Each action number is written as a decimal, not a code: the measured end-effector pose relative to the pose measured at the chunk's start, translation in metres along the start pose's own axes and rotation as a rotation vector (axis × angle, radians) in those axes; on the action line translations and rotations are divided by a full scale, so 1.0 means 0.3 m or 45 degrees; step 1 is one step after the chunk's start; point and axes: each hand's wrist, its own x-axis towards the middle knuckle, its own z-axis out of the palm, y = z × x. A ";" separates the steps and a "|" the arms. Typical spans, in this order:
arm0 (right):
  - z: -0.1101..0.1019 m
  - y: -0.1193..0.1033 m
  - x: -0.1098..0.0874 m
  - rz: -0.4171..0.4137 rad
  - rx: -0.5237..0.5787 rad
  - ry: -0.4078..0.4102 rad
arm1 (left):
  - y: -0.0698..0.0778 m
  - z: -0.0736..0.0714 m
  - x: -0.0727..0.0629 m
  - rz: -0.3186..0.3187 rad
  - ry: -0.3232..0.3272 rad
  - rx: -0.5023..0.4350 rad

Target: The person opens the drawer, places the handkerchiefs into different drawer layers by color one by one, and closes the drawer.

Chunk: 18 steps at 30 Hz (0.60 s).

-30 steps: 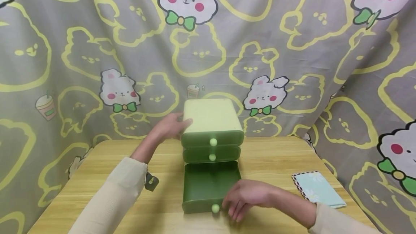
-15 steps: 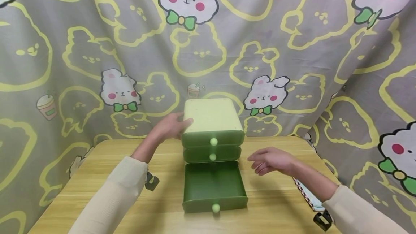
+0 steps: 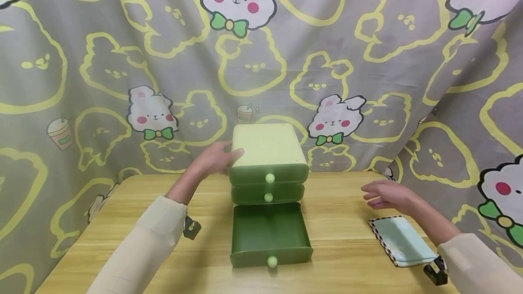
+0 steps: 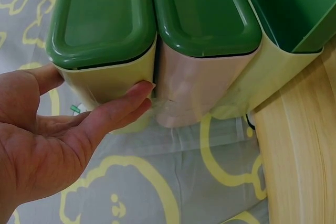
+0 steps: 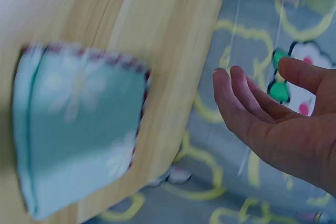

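A small cream drawer unit point(image 3: 267, 144) with green drawers stands mid-table. Its bottom drawer point(image 3: 251, 257) is pulled out; the upper two are closed. My left hand point(image 3: 214, 158) rests against the top compartment's left side, thumb on the top edge. Straight fingers touch the cream wall in the left wrist view, where the middle compartment's casing point(image 4: 184, 85) looks pinkish. My right hand point(image 3: 390, 193) hovers over the table's right side with nothing in it, fingers loosely extended. Nearest to it lies a folded pale-blue cloth point(image 5: 79, 124) with white flowers and a checkered edge.
The wooden table point(image 3: 335, 267) carries the unit and the cloth. A grey curtain point(image 3: 261, 80) with cartoon animals hangs behind and at the right. Small black wrist devices hang below both sleeves.
My right hand has left the bottom drawer's front corner and moved right and away, up beyond the cloth. The left hand and the drawers have stayed put.
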 end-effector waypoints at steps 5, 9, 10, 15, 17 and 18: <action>-0.097 0.100 -0.017 0.064 -0.014 0.023 | 0.000 0.006 0.006 0.003 -0.003 -0.012; -0.142 0.167 -0.027 0.107 -0.014 0.023 | 0.003 0.008 0.002 0.012 0.002 -0.021; -0.149 0.180 -0.030 0.126 -0.009 0.028 | 0.003 0.008 0.002 0.012 0.003 -0.021; -0.167 0.239 -0.049 0.223 0.006 0.064 | 0.003 0.006 0.000 0.004 0.003 -0.009; -0.170 0.260 -0.056 0.256 0.016 0.076 | 0.004 0.006 -0.002 0.000 0.000 -0.013; -0.171 0.271 -0.059 0.267 0.020 0.076 | 0.004 0.006 -0.003 -0.001 0.000 -0.014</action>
